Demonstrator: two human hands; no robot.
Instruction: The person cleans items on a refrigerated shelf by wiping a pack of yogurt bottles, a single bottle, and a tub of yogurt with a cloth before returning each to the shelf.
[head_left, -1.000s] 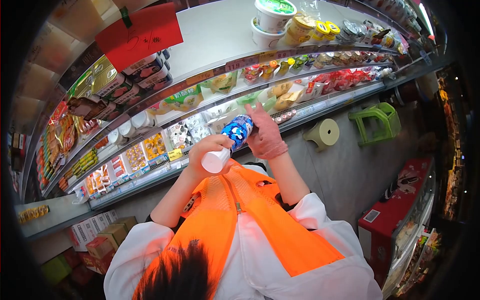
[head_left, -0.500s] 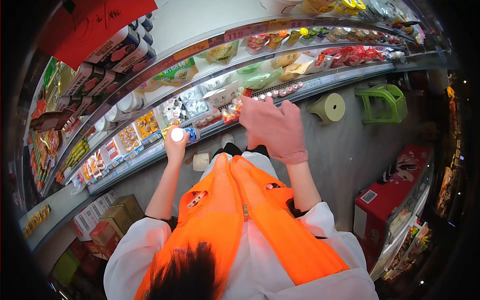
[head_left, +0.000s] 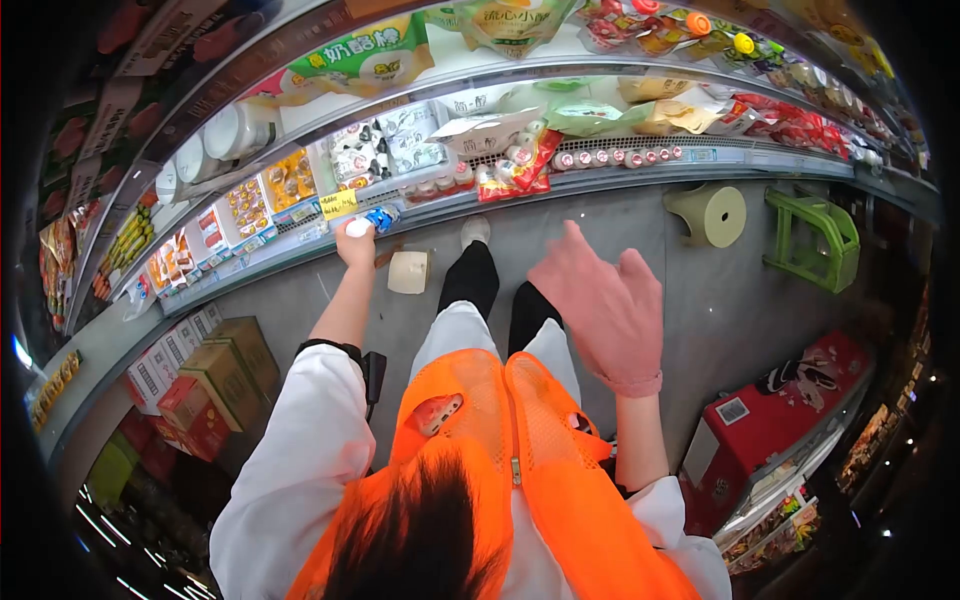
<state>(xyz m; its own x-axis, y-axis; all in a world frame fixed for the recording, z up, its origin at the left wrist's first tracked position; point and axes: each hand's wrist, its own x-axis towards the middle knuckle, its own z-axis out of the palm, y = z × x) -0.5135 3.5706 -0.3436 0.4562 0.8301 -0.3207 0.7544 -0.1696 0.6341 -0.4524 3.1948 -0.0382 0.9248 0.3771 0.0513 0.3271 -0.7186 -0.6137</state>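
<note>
My left hand grips a small bottle with a white cap and a blue label, just in front of the shelf edge. A yellow handwritten price tag is fixed to that edge right behind the bottle. My right hand, in a pink cloth glove, hovers over the floor in front of my legs. Its thumb and fingers stand apart and nothing shows in it. Beyond the gloved hand, a row of small white-capped bottles lines the lowest shelf, beside red snack packs.
Boxed and bagged goods fill the curved shelves ahead. On the floor stand a round cream stool, a green stool and a small pale block-like object. Cardboard boxes are stacked at left; a red freezer stands at right.
The view has tilted down, showing more floor and my legs. My left hand still holds the bottle, now turned more sideways. My gloved right hand appears further right and lower.
</note>
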